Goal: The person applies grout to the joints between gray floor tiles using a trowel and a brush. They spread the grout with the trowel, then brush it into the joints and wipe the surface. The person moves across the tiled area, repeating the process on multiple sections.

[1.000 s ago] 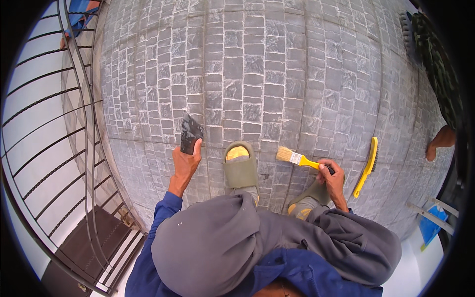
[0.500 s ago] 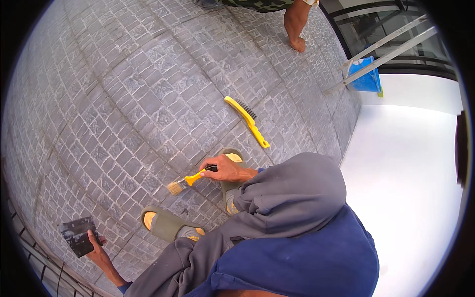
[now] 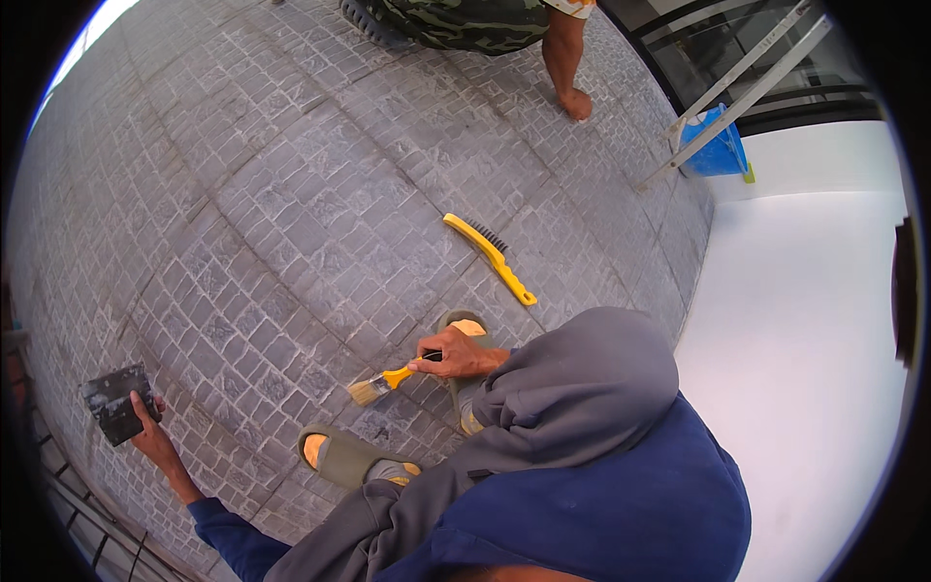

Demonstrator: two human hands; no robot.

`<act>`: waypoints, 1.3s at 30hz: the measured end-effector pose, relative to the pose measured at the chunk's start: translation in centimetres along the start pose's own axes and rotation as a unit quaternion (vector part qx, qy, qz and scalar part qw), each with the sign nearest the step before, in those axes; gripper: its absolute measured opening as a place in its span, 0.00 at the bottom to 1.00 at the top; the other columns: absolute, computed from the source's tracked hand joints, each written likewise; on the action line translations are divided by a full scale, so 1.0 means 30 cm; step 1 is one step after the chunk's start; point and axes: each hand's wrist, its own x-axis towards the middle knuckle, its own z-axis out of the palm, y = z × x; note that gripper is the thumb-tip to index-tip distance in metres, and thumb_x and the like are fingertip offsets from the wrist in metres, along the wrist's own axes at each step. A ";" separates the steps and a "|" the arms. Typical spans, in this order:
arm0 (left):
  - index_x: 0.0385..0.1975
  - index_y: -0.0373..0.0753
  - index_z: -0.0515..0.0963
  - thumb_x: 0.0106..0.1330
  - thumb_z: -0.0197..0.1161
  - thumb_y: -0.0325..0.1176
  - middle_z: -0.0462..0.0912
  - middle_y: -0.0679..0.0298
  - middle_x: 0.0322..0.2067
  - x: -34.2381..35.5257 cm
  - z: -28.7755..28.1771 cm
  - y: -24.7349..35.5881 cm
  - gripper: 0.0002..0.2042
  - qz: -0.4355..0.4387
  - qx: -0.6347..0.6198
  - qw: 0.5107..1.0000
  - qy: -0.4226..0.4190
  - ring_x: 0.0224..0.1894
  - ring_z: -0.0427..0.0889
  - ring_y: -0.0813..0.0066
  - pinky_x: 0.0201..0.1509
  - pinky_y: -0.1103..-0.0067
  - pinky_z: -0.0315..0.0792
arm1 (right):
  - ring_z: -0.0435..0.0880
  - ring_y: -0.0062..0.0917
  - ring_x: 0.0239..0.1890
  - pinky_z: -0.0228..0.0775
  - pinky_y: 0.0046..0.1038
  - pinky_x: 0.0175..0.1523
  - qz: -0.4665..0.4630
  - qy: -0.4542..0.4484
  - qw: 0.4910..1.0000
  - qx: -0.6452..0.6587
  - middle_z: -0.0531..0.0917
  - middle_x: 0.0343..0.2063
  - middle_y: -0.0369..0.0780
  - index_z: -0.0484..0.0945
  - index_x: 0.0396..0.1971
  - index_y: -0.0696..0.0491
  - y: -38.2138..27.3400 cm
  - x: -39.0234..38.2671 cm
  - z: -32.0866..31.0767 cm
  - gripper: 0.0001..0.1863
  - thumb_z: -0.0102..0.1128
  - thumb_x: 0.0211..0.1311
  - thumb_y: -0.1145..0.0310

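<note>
My left hand [image 3: 145,420] grips a black square plate [image 3: 112,405] marked with pale smears, held out at the lower left above the paving. Its exact kind I cannot make out. In my right hand [image 3: 456,353] is a paintbrush [image 3: 396,375] with a yellow handle and light bristles, the bristles pointing left and down between my slippers. Whether they touch the paving I cannot tell. Beyond that hand, a yellow-handled wire brush [image 3: 497,267] lies on the floor, its dark bristles facing right.
Grey stone-patterned paving [image 3: 291,184] stretches ahead. My olive slippers [image 3: 354,458] stand on it. At the top, another person in camouflage clothing [image 3: 465,21] rests a bare limb on the paving. Right are ladder legs [image 3: 747,102], a blue bucket [image 3: 716,150] and a white wall [image 3: 795,320].
My left hand has moved up and left with the black plate, showing more sleeve. The paintbrush sits slightly right and lower in view. More of the other person shows as the view has shifted.
</note>
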 end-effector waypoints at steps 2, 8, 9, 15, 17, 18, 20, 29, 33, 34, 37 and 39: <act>0.41 0.33 0.82 0.74 0.61 0.46 0.85 0.63 0.28 0.034 -0.028 -0.019 0.18 -0.054 0.036 0.998 0.002 0.28 0.84 0.76 0.33 0.78 0.78 | 0.68 0.19 0.15 0.58 0.27 0.21 0.023 -0.003 1.000 0.007 0.75 0.13 0.37 0.84 0.27 0.56 0.010 0.000 0.008 0.16 0.69 0.64 0.57; 0.39 0.33 0.81 0.73 0.60 0.47 0.87 0.58 0.26 0.096 -0.035 -0.056 0.19 -0.070 -0.027 0.995 0.059 0.23 0.85 0.74 0.26 0.79 0.76 | 0.72 0.15 0.15 0.60 0.25 0.22 0.157 0.010 0.981 0.115 0.75 0.10 0.34 0.78 0.18 0.59 0.002 0.011 0.015 0.22 0.62 0.70 0.59; 0.37 0.32 0.81 0.73 0.60 0.48 0.87 0.58 0.27 0.115 -0.034 -0.052 0.20 -0.090 0.002 0.994 0.065 0.22 0.85 0.74 0.26 0.79 0.76 | 0.72 0.15 0.15 0.59 0.24 0.22 0.176 0.021 0.977 0.121 0.75 0.10 0.34 0.78 0.17 0.58 0.001 0.014 0.010 0.23 0.61 0.71 0.59; 0.37 0.33 0.82 0.71 0.62 0.50 0.87 0.60 0.26 0.227 0.056 -0.050 0.21 -0.078 0.093 0.991 0.049 0.23 0.86 0.75 0.25 0.79 0.74 | 0.71 0.15 0.15 0.59 0.24 0.21 0.160 0.030 0.981 0.107 0.74 0.10 0.34 0.77 0.18 0.58 -0.019 0.023 0.006 0.23 0.60 0.71 0.59; 0.38 0.33 0.83 0.70 0.62 0.51 0.87 0.61 0.25 0.248 0.094 -0.068 0.21 -0.066 0.108 0.991 0.039 0.24 0.86 0.75 0.25 0.79 0.73 | 0.71 0.14 0.15 0.60 0.24 0.22 0.162 0.029 0.980 0.107 0.74 0.10 0.34 0.78 0.18 0.58 -0.029 0.023 0.007 0.23 0.61 0.71 0.58; 0.38 0.32 0.83 0.70 0.62 0.50 0.87 0.61 0.25 0.262 0.112 -0.078 0.22 -0.063 0.114 0.991 0.031 0.24 0.86 0.75 0.25 0.79 0.74 | 0.71 0.14 0.15 0.60 0.25 0.22 0.162 0.029 0.980 0.108 0.74 0.10 0.34 0.78 0.18 0.58 -0.032 0.025 0.008 0.23 0.61 0.71 0.58; 0.38 0.30 0.84 0.69 0.62 0.50 0.87 0.60 0.25 0.294 0.140 -0.100 0.22 -0.054 0.123 0.991 0.009 0.24 0.87 0.73 0.26 0.78 0.75 | 0.72 0.14 0.15 0.61 0.25 0.22 0.164 0.025 0.980 0.108 0.75 0.10 0.34 0.79 0.19 0.58 -0.037 0.027 0.010 0.23 0.61 0.70 0.57; 0.39 0.35 0.84 0.70 0.57 0.55 0.87 0.62 0.23 0.443 0.134 -0.203 0.24 0.017 0.284 0.958 -0.035 0.24 0.85 0.74 0.31 0.74 0.75 | 0.68 0.17 0.17 0.61 0.28 0.24 0.141 0.009 0.988 0.061 0.76 0.13 0.37 0.82 0.23 0.59 -0.021 0.030 0.007 0.22 0.63 0.68 0.54; 0.40 0.34 0.82 0.70 0.58 0.51 0.86 0.60 0.22 0.476 0.117 -0.215 0.22 -0.028 0.242 0.968 -0.067 0.22 0.84 0.74 0.27 0.76 0.74 | 0.68 0.17 0.18 0.60 0.28 0.25 0.147 0.003 0.985 0.095 0.75 0.14 0.38 0.81 0.23 0.59 -0.027 0.032 0.003 0.22 0.64 0.68 0.54; 0.40 0.33 0.82 0.70 0.58 0.50 0.85 0.60 0.21 0.476 0.117 -0.215 0.21 -0.010 0.250 0.965 -0.075 0.21 0.83 0.74 0.26 0.76 0.73 | 0.68 0.17 0.18 0.60 0.28 0.25 0.152 -0.003 0.983 0.099 0.75 0.13 0.38 0.81 0.23 0.59 -0.027 0.033 0.002 0.22 0.64 0.68 0.54; 0.39 0.33 0.82 0.70 0.59 0.48 0.84 0.60 0.19 0.445 0.110 -0.207 0.21 -0.004 0.245 0.967 -0.073 0.19 0.81 0.74 0.24 0.76 0.73 | 0.68 0.17 0.18 0.61 0.28 0.25 0.146 -0.003 0.986 0.087 0.75 0.14 0.38 0.81 0.23 0.59 -0.023 0.033 0.001 0.22 0.64 0.68 0.54; 0.39 0.32 0.82 0.70 0.59 0.48 0.83 0.60 0.18 0.406 0.117 -0.196 0.21 -0.020 0.231 0.970 -0.076 0.17 0.80 0.75 0.23 0.76 0.72 | 0.68 0.17 0.18 0.60 0.28 0.25 0.138 0.006 0.984 0.111 0.75 0.13 0.38 0.81 0.23 0.59 -0.017 0.032 0.001 0.23 0.64 0.68 0.53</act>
